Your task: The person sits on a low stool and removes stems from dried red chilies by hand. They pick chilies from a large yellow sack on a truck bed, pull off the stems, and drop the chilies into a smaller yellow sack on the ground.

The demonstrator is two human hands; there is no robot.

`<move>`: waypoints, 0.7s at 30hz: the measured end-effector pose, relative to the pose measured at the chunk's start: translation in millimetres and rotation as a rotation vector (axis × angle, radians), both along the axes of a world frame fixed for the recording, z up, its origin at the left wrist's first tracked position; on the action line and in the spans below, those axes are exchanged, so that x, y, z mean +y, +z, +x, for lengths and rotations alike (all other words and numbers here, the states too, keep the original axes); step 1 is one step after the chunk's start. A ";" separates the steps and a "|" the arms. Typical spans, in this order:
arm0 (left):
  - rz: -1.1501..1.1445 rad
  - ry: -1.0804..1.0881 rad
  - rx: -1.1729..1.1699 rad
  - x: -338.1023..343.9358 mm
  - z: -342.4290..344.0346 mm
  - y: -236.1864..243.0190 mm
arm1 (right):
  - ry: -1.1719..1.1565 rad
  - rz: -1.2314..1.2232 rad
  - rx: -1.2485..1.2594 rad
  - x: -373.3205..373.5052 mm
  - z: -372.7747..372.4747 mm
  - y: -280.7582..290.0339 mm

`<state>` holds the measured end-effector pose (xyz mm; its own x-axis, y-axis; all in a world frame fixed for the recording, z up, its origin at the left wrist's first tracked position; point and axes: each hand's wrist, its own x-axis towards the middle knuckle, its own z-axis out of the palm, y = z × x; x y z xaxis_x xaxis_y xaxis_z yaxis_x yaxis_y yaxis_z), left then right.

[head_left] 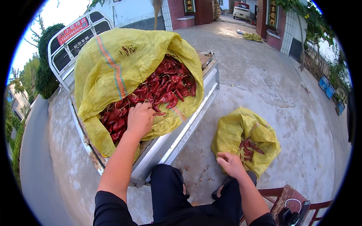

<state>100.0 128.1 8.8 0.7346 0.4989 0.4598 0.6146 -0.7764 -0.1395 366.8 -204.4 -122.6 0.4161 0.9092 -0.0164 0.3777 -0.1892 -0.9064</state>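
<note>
A large yellow woven sack (100,56) lies on its side on the truck bed, its mouth gaping toward me. Dried red chili peppers (166,83) fill the opening. My left hand (140,118) rests at the lower lip of the heap with bent fingers, and a red chili pepper (160,113) sticks out beside its fingertips. Down to the right, my right hand (230,162) is closed at the edge of a smaller yellow sack (235,126) on the ground. Whatever those fingers may hold is hidden. Several peppers (247,148) lie inside this smaller sack.
The truck bed's metal side rail (184,130) runs between the two sacks. A reddish wooden stool or chair (290,196) stands at my lower right, with a dark device and white cable on it. Small scraps (200,177) litter the concrete near my feet. Blue containers (329,90) stand far right.
</note>
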 end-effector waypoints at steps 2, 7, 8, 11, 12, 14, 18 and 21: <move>0.062 -0.065 -0.166 -6.3 -3.0 6.1 | 0.030 0.017 -0.022 6.4 -12.4 11.2; -0.023 -0.290 -0.293 -74.9 -1.2 13.8 | 0.031 0.297 -0.156 20.8 -50.7 63.8; -0.087 -0.318 -0.262 -94.9 -6.0 12.7 | 0.030 0.381 -0.234 29.9 -63.5 75.5; -0.272 -0.398 -0.051 -148.5 -4.0 4.2 | 0.131 0.489 -0.514 49.2 -84.5 115.4; -0.346 -0.419 -0.090 -160.4 -1.2 -3.1 | 0.195 0.403 -0.559 46.9 -84.3 114.9; -0.467 -0.456 -0.170 -172.8 5.2 -13.1 | 0.332 0.138 -0.620 43.3 -79.9 109.9; -1.079 -0.421 -0.333 -179.5 -5.9 -16.8 | 0.443 0.127 -0.420 33.4 -61.4 93.5; -1.188 -0.394 -0.294 -181.1 -4.8 -24.4 | 0.442 0.169 -0.203 26.6 -59.1 78.8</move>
<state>95.2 -53.0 -15.6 0.8724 0.4857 0.0537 0.2063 -0.4657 0.8606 307.7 -177.8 -43.7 -0.0286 0.9819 0.1875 0.5601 0.1711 -0.8106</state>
